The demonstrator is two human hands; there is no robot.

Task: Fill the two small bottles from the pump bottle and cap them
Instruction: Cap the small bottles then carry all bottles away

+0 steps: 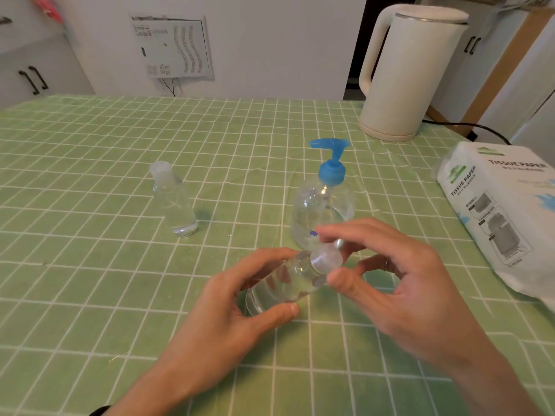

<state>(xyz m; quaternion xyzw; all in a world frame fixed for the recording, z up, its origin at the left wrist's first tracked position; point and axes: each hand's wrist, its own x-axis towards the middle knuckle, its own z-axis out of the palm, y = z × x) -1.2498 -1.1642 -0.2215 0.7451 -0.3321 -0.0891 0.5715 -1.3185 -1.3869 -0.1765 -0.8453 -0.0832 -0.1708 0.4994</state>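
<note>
Green checked tablecloth (90, 175), left hand (240, 298) gripping tilted small bottle (282, 280) above it, right hand (399, 283) pinching its cap (326, 259), seemingly seated, pump bottle (322, 202) just behind, second small bottle (174, 199) capped, upright, well left.

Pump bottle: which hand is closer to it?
Right. The right hand is just in front of the pump bottle; the left hand is farther, down-left of it.

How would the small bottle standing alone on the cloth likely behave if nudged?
The small bottle is tall on a narrow base, so it probably tips easily. Its round body would likely roll once down. The cap looks on, so spilling seems unlikely.
</note>
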